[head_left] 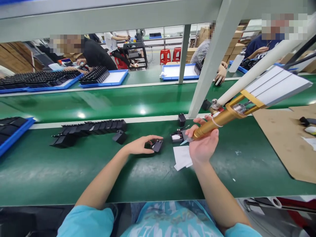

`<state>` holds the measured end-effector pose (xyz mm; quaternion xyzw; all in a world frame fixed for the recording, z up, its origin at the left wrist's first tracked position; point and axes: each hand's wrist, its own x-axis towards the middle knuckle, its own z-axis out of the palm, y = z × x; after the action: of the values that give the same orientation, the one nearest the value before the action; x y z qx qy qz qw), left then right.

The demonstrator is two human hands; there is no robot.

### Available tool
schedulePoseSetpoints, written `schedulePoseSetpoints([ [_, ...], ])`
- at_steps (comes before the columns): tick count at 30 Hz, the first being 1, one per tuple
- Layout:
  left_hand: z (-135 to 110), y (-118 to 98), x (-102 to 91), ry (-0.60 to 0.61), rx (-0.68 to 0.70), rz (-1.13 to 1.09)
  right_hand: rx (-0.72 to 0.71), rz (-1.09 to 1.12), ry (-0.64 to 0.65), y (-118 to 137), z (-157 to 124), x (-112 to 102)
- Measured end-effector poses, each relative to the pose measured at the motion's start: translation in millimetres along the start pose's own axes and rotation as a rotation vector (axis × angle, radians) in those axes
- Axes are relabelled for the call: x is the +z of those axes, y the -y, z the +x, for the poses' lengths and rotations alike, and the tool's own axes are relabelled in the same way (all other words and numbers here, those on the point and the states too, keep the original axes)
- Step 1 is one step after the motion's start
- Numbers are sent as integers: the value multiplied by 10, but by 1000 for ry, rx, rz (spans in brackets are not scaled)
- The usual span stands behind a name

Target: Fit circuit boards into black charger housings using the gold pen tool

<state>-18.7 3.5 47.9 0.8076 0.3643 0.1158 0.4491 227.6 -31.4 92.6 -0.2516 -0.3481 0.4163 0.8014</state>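
My left hand (140, 144) grips a small black plug adapter (158, 146) between thumb and fingers, just above the green work surface (148, 177). My right hand (204, 146) is wrapped round a gold glue dispenser (209, 126), its narrow pale tip slanting down to the left. Close to that tip sits an open black case (177, 136) with something white and dark wires inside. White paper sheets (182, 156) lie below the tip, partly covered by my right hand. Another black adapter (182, 119) stands behind the case, and one more (119, 136) lies left of my left hand.
A row of black adapters (93, 127) stretches along the left rear. At far left is a blue tray (17, 136) of black parts; brown cardboard (278, 141) lies at right. A slanted post (209, 62) rises behind my right hand. Co-workers sit beyond the green conveyor (111, 102).
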Motion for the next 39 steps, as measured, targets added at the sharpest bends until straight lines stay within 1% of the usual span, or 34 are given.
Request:
schedulePoseSetpoints([
  [1,-25,-18,77,-34,6,13,0,-7,-3,2,-2,5],
  [4,-31,-38,306,-216,14,55,-2,2,-4,5,-7,10],
  [6,-11,-2,405,-306,6,-16,-5,16,1,4,-9,8],
  [11,55,229,471,-430,-17,-426,0,20,8,-1,-18,8],
  [13,76,281,485,-492,-54,-460,15,8,15,-3,-27,12],
  [14,81,283,495,-514,-68,-422,22,2,19,-4,-33,15],
  [16,75,243,523,-496,-45,-256,34,0,30,-7,-47,24],
  [19,54,131,600,-372,52,71,45,30,53,-6,-76,46],
  [21,54,59,680,-345,40,226,54,46,64,3,-100,67],
  [23,63,-10,763,-368,-25,316,61,57,74,17,-127,88],
  [25,67,-91,821,-403,-75,338,62,84,96,29,-153,103],
  [27,59,-185,838,-444,-85,316,66,117,130,33,-177,108],
  [31,26,-353,801,-520,-26,260,77,162,183,23,-213,99],
  [34,15,-421,786,-523,-19,227,76,156,191,23,-225,93],
  [39,6,-466,796,-546,-65,194,85,124,186,44,-232,97],
])
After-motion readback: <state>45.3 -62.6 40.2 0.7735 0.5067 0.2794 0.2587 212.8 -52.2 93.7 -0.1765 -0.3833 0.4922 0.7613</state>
